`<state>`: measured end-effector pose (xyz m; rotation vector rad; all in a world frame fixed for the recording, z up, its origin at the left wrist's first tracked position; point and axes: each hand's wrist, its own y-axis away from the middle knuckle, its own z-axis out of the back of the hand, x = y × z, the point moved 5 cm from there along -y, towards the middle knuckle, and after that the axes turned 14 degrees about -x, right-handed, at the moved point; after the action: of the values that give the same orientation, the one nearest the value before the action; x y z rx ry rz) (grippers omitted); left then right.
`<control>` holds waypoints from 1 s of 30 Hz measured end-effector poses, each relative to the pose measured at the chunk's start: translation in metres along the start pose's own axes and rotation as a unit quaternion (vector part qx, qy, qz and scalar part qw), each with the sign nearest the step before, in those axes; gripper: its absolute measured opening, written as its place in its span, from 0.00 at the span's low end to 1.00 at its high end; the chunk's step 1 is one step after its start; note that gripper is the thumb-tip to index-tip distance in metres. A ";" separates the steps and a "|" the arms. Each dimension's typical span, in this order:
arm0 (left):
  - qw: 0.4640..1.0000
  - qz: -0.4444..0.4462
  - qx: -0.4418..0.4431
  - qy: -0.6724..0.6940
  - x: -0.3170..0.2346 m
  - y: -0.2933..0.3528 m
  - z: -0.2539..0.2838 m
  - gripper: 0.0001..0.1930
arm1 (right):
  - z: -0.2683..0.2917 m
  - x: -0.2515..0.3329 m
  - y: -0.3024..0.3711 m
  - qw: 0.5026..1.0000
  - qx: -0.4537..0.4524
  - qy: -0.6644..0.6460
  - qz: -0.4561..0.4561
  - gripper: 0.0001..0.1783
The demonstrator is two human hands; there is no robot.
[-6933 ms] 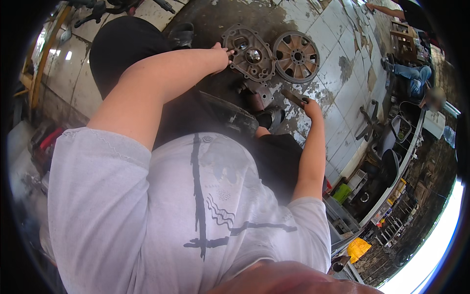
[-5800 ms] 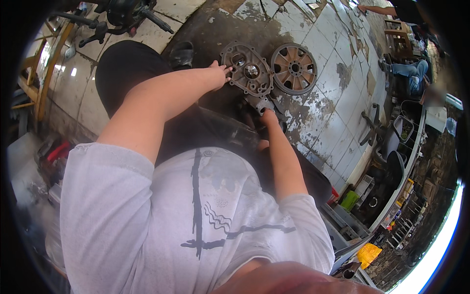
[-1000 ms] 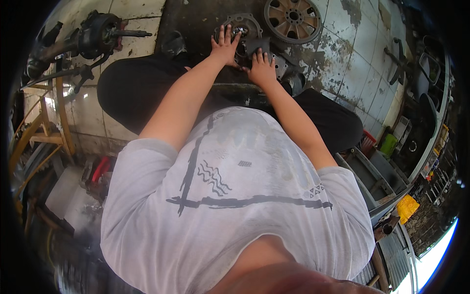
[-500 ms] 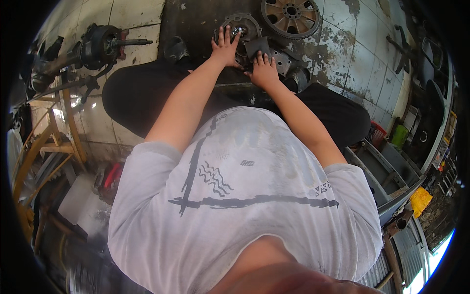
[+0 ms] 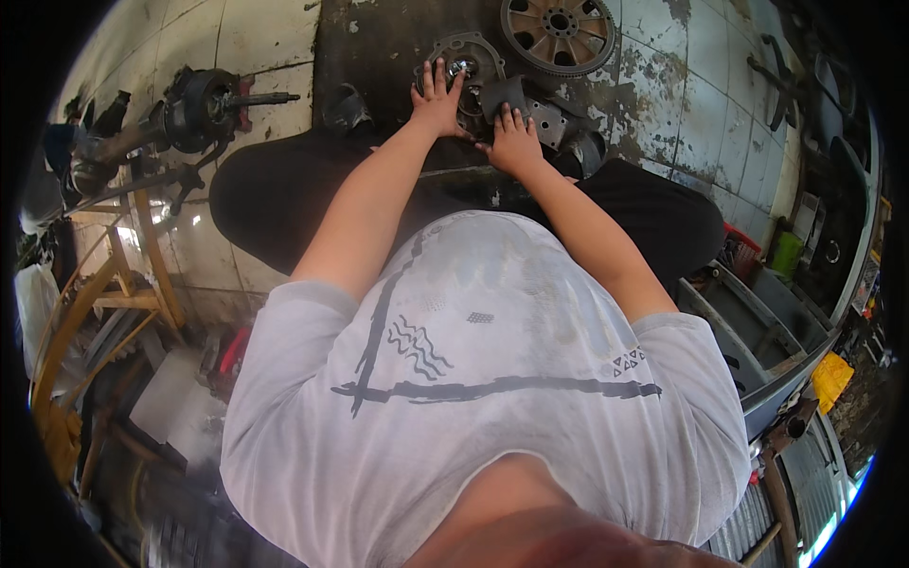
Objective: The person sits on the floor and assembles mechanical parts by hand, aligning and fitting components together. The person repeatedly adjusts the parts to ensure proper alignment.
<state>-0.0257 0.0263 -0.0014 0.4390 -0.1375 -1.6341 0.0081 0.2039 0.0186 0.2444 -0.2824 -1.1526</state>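
1. i'm looking at a floor of pale tiles (image 5: 260, 43), worn to dark blotches on the right.
2. a dark, stained strip (image 5: 346, 47) divides the tiling.
3. over left stands a yellowish wooden frame (image 5: 128, 300).
4. far right, ribbed metal sheets (image 5: 826, 464) lie near glaring daylight (image 5: 826, 541).

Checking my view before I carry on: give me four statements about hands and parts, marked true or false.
1. The left hand is spread over the metal housing. True.
2. The right hand lies on the spoked wheel. False: its fingers are at the dark grey piece, apart from the wheel.
3. The wheel lies to the right of the housing. True.
4. Both hands wear gloves. False: both are bare.
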 end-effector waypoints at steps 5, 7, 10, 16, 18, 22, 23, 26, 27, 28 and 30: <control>1.000 -0.010 -0.025 -0.006 0.000 -0.003 -0.006 0.83 | -0.002 -0.004 -0.011 0.999 -0.031 -0.006 -0.022 0.51; 1.000 -0.007 0.000 -0.004 -0.003 0.002 -0.009 0.83 | -0.006 -0.003 0.000 1.000 0.014 0.004 -0.011 0.52; 1.000 0.000 -0.012 0.001 0.001 -0.005 -0.004 0.83 | 0.001 0.003 0.004 0.999 0.028 -0.003 -0.024 0.52; 1.000 -0.005 -0.007 0.003 -0.002 0.001 -0.009 0.84 | -0.007 -0.003 -0.001 1.000 -0.003 -0.010 -0.022 0.54; 1.000 -0.004 -0.006 -0.013 -0.001 -0.001 -0.011 0.84 | -0.001 0.002 0.008 0.999 0.040 0.007 -0.012 0.53; 0.999 -0.017 -0.039 0.002 0.001 -0.006 -0.010 0.84 | 0.001 -0.004 -0.020 0.997 -0.025 -0.042 -0.058 0.54; 1.000 -0.007 -0.021 -0.003 0.000 -0.004 -0.008 0.85 | -0.001 -0.003 -0.010 0.999 -0.015 -0.015 -0.039 0.54; 1.000 0.004 0.006 -0.006 -0.006 0.004 -0.005 0.83 | -0.006 -0.001 0.011 0.999 0.028 0.006 -0.013 0.53; 1.000 0.006 0.003 -0.001 -0.004 0.001 0.000 0.83 | -0.002 0.001 0.002 1.000 -0.005 -0.005 -0.026 0.52; 1.000 -0.004 -0.010 -0.001 -0.005 -0.001 0.000 0.83 | -0.002 -0.003 -0.006 0.999 -0.024 -0.010 -0.036 0.53; 0.999 -0.015 -0.032 0.003 -0.003 -0.002 -0.007 0.84 | -0.002 -0.008 -0.016 0.997 -0.058 -0.021 -0.047 0.53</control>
<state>-0.0244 0.0307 -0.0079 0.3972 -0.0744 -1.6616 -0.0081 0.2051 0.0111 0.1314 -0.2422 -1.2634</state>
